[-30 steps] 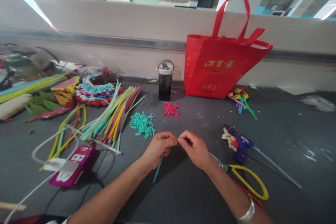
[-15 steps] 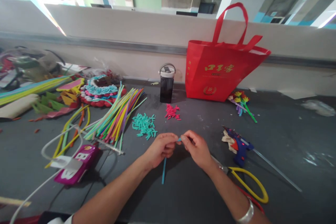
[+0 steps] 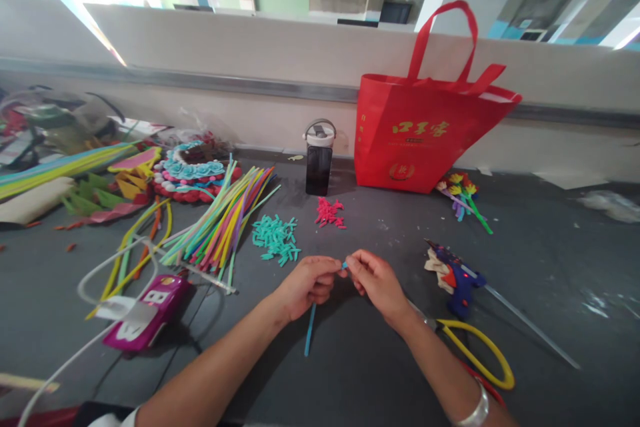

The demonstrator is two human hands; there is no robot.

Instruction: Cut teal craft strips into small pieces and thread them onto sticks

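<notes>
A blue pipe cleaner (image 3: 309,332) is held between my two hands above the dark table. My left hand (image 3: 311,283) is closed on it, thumb and forefinger pinching near one end, while the long part hangs below that palm. At the short blue tip, my right hand (image 3: 379,285) pinches with thumb and fingertips, almost touching the left fingertips. Just beyond my hands lie a heap of short teal pieces (image 3: 276,239) and a smaller heap of pink pieces (image 3: 329,212). Scissors with yellow and red handles (image 3: 509,373) lie partly hidden beneath my right forearm.
A blue glue gun (image 3: 463,295) with a long glue stick rests at right. Behind stand a red bag (image 3: 400,120) and a bottle (image 3: 323,136) with a phone (image 3: 319,170) against it. Coloured pipe cleaners (image 3: 220,223) and a purple power strip (image 3: 150,313) with a white cable lie left.
My right fingers have closed in on the blue tip, nearer to my left fingertips. The hanging end of the pipe cleaner has swung slightly left and down.
</notes>
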